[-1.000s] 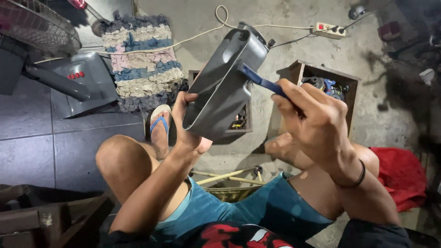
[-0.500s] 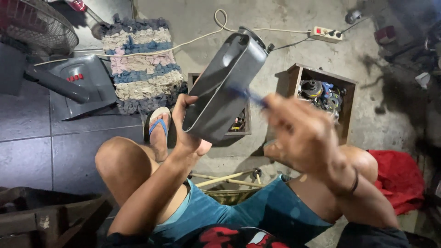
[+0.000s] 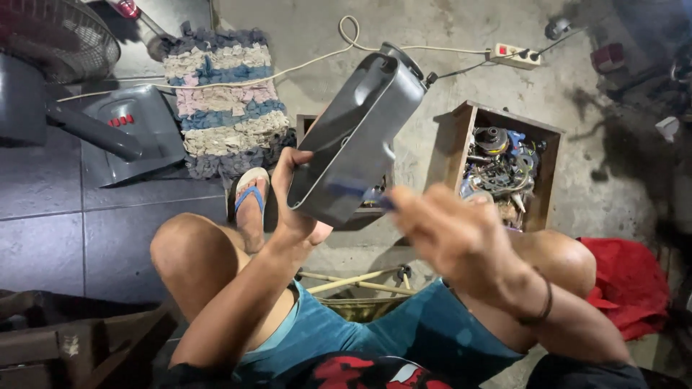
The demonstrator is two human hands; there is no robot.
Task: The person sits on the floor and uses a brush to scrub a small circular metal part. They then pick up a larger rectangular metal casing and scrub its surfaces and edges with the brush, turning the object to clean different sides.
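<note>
- Left hand (image 3: pixel 294 205) grips the lower end of a grey plastic housing (image 3: pixel 357 137), held tilted above the knees.
- Right hand (image 3: pixel 454 234), blurred, closes on a blue-handled tool (image 3: pixel 375 199) touching the housing.
- Wooden box of parts (image 3: pixel 504 162) lies beyond.

Lighting is uneven. The bare grey concrete floor (image 3: pixel 317 43) at centre top is brightly lit, while the dark floor tiles (image 3: pixel 79 230) at left and the upper right corner sit dim. Soft highlights show on the dark grey moulded plastic housing (image 3: pixel 357 137), without harsh glare. A shadow falls beside the open wooden box of metal parts (image 3: pixel 504 162). The right hand (image 3: pixel 454 234) is heavily motion-blurred; the left hand (image 3: pixel 292 194) is sharp. Straight lines bow near the frame edges.
</note>
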